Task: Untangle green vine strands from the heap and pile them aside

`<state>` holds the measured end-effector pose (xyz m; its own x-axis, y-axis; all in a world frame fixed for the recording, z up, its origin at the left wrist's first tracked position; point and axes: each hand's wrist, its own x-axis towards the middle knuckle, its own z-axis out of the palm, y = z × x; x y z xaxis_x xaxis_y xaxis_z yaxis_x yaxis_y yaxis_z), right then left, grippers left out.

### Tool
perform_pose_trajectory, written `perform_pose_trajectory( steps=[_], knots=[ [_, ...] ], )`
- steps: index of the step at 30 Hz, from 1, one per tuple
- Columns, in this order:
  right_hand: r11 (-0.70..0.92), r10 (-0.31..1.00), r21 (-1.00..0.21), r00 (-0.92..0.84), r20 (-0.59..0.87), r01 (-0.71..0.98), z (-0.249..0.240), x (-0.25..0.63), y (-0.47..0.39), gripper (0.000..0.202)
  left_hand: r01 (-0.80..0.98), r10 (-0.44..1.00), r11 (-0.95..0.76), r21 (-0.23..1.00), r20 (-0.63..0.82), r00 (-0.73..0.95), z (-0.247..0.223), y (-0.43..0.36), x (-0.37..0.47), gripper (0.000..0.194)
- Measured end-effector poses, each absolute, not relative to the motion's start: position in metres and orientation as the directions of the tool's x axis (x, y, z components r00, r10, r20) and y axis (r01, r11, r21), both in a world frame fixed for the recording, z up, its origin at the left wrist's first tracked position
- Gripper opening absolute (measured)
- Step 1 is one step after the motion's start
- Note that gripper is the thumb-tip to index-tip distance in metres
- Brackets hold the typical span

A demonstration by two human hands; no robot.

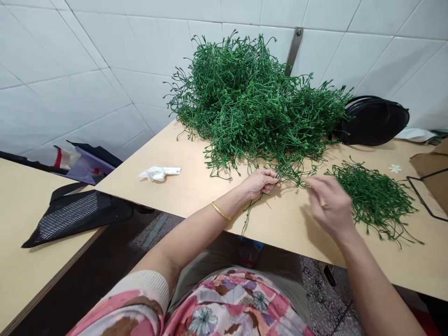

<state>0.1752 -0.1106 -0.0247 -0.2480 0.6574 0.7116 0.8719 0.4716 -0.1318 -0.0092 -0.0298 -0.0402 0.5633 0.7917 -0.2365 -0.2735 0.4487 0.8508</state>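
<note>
A large heap of green artificial stems (252,102) covers the back of the wooden table (196,196). In front of it my left hand (262,183) is closed in a pinch on a thin green stem, part of which hangs below toward the table edge. My right hand (329,203), slightly blurred, is closed near stems at the heap's front edge; what lies between its fingers is too small to make out. To the right of that hand lies a smaller pile of green stems (378,198).
A black pouch (376,120) stands behind the smaller pile. A small white flower (395,168) and a brown box (432,170) are at the right. Crumpled white tissue (157,173) lies at the left. A black mesh bag (73,214) rests on another table.
</note>
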Motion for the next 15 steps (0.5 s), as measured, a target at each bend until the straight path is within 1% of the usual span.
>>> perform_pose_trajectory(
  steps=[1,3,5,8,11,13,15],
  knots=[
    [0.528,0.664,-0.119,-0.322,0.675,0.841,-0.028,0.161,-0.108,0.028,-0.278,0.792,0.45,0.849,-0.236,0.563,-0.04,-0.03,-0.009,0.016],
    [0.541,0.686,-0.077,-0.386,0.616,0.837,-0.035,0.142,-0.101,0.032,-0.286,0.785,0.454,0.844,-0.227,0.576,-0.04,-0.031,-0.01,0.017],
    [0.5,0.72,-0.053,-0.381,0.58,0.864,-0.043,0.135,-0.095,0.032,-0.281,0.765,0.468,0.838,-0.225,0.604,-0.039,-0.032,-0.01,0.016],
    [0.47,0.748,-0.06,-0.361,0.556,0.881,-0.049,0.137,-0.091,0.028,-0.265,0.747,0.495,0.828,-0.25,0.616,-0.039,-0.032,-0.009,0.014],
    [0.445,0.762,-0.047,-0.351,0.544,0.894,-0.049,0.138,-0.093,0.022,-0.307,0.785,0.49,0.816,-0.259,0.563,-0.039,-0.034,-0.005,0.018],
    [0.419,0.786,-0.071,-0.323,0.527,0.905,-0.046,0.135,-0.094,0.017,-0.354,0.82,0.467,0.81,-0.247,0.516,-0.041,-0.035,-0.002,0.019],
    [0.39,0.828,-0.175,-0.261,0.496,0.904,-0.043,0.131,-0.095,0.014,-0.382,0.841,0.444,0.81,-0.23,0.49,-0.042,-0.036,0.0,0.02]
  ],
)
